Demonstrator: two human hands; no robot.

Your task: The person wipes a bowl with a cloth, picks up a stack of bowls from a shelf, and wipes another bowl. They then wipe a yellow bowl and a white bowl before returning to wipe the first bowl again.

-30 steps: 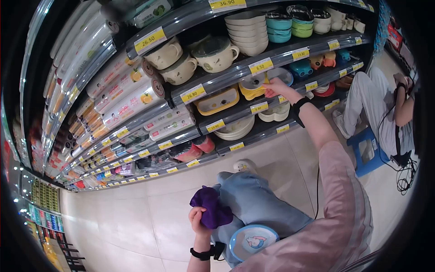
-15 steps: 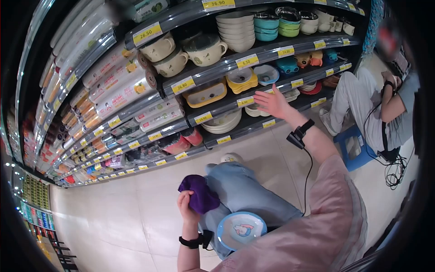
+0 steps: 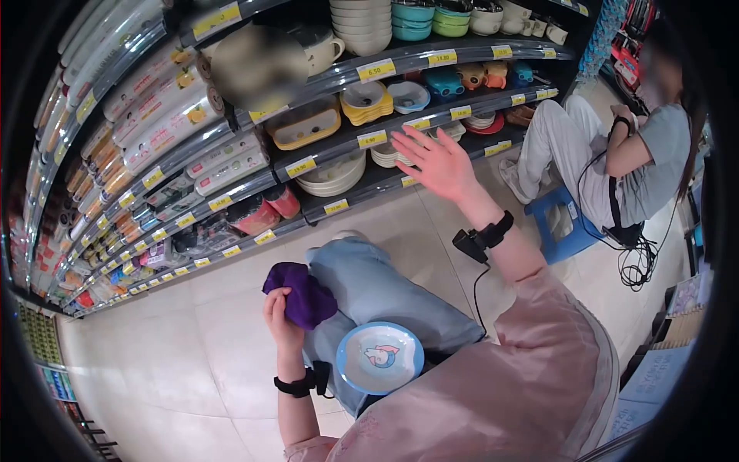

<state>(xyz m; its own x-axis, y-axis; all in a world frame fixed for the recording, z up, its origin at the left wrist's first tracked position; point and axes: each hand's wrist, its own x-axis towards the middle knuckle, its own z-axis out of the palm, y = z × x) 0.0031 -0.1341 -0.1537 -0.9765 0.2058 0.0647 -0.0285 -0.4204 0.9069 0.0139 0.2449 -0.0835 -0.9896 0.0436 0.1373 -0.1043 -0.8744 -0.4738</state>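
My left hand (image 3: pixel 282 316) grips a bunched purple cloth (image 3: pixel 302 296) above my left knee. My right hand (image 3: pixel 440 165) is raised in front of the shelves with its fingers spread and nothing in it. Behind its fingertips are a stack of yellow-rimmed bowls (image 3: pixel 366 102) and a blue-rimmed bowl (image 3: pixel 409 97), which my hand does not touch. On my lap rests a round plate (image 3: pixel 380 358) with a blue rim and a cartoon picture.
Shelves hold stacked white bowls (image 3: pixel 361 27), a yellow tray (image 3: pixel 306 125) and plastic-wrapped rolls (image 3: pixel 173 127). At the right, a person in grey (image 3: pixel 654 158) sits near a blue stool (image 3: pixel 566 223), with coiled black cable (image 3: pixel 637 263) beside it on the floor.
My right hand has drawn back from the yellow-rimmed bowls, and its fingers have opened. The view has shifted, so the shelves sit further left and higher. My left hand still holds the cloth.
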